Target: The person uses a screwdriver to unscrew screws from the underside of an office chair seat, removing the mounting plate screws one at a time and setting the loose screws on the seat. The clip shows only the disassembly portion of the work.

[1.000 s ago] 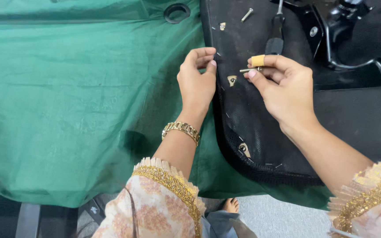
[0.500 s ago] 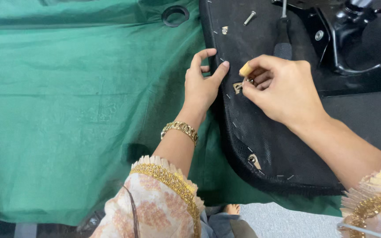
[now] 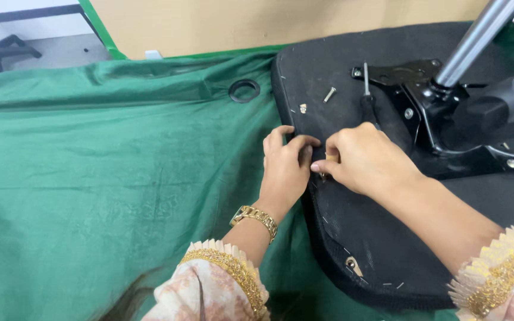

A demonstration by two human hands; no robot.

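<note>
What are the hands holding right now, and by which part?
The right hand pinches a small yellowish piece at its end; what it is cannot be told. The left hand grips the edge of the black seat underside.

Seat [image 3: 388,249] on cloth [image 3: 108,178] — ring [image 3: 244,90] left.

Green-draped table [image 3: 90,178] under chair seat [image 3: 376,238]

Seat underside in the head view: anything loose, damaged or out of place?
Yes. A loose screw and a small metal bit lie unfastened on the black seat underside, beside a screwdriver. Pale staple ends dot its edge. No damage shows.
</note>
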